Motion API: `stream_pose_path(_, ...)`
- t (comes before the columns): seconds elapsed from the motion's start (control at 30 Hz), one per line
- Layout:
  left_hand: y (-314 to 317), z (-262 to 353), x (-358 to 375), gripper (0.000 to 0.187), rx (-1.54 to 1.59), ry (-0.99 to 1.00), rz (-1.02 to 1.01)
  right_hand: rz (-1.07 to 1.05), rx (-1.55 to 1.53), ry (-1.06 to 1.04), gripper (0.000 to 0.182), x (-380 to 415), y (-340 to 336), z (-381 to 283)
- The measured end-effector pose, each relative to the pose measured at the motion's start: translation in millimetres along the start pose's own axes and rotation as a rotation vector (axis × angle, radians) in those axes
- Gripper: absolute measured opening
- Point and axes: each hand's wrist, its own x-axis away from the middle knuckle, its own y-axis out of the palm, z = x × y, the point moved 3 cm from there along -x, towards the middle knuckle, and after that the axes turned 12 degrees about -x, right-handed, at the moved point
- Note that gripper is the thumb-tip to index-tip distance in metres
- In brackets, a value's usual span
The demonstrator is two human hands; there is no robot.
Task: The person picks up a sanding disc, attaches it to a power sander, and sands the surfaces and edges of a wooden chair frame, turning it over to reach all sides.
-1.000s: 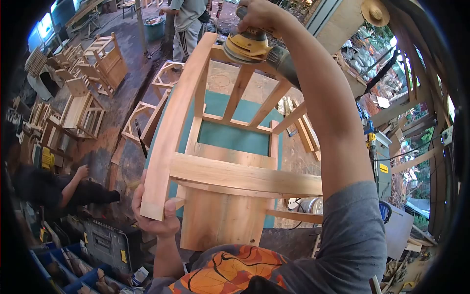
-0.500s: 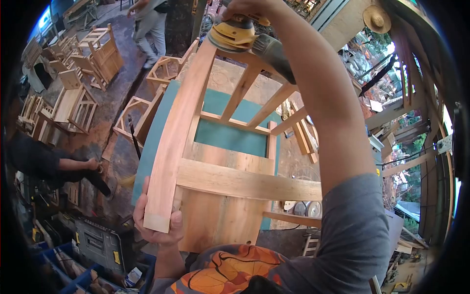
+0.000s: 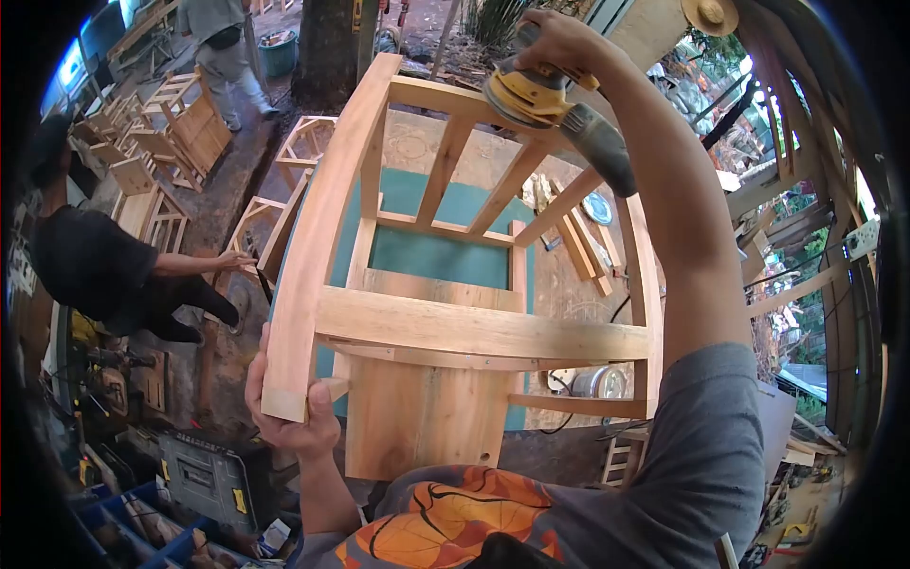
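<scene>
The wooden frame (image 3: 483, 327) is lying across the middle of the view, over a green sheet (image 3: 445, 261) on the surface (image 3: 417, 142). Its top rail (image 3: 441, 100) is running from 10 toward 4 o'clock; its near post (image 3: 327, 237) is running from 1 to 7 o'clock. Slats (image 3: 512, 190) are slanting from the rail toward 7 o'clock.

The sander (image 3: 526, 95) is sitting over the rail, at 7 o'clock from the right hand (image 3: 559, 43). The right fingers are wrapping its upper body and so are clamped on it. Its dark canister (image 3: 607, 152) is pointing to 4 o'clock, roughly along the rail's long axis. Whether the disc is touching the wood is not clear.

The left hand (image 3: 301, 436) is cupping the post's 7 o'clock end, its thumb and fingers closing on opposite sides. The right hand is lying nearer the rail; the left is standing well apart from the sander.

Farther out, a toolbox (image 3: 204, 474) is standing at 8 o'clock. A person in black (image 3: 95, 261) is reaching inward at 9 o'clock. Chairs (image 3: 190, 119) are standing at 10 o'clock, and a hat (image 3: 709, 14) is hanging between 1 and 2 o'clock.
</scene>
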Motion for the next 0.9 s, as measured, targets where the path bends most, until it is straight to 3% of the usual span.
stream_pose_path(0.1,0.1,-3.7,3.5,0.072,-0.004,-0.024,0.014,0.147,-0.114,0.083,0.086,7.9,12.3,44.1)
stream_pose_path(0.2,-0.2,-1.7,5.4,0.073,-0.002,-0.088,0.017,0.12,-0.22,0.169,0.085,29.4,13.5,74.5)
stream_pose_path(0.57,-7.2,-18.1,14.5,0.075,-0.163,-0.078,0.063,0.131,-0.166,0.285,0.082,94.4,14.1,169.0)
stream_pose_path(0.63,-9.4,-20.7,18.1,0.074,-0.137,-0.18,0.036,0.064,-0.173,0.392,0.083,102.9,13.6,181.3)
stream_pose_path(0.9,-3.5,-7.4,12.6,0.065,-0.201,-0.113,0.09,0.083,-0.13,0.453,0.085,127.5,15.8,208.2)
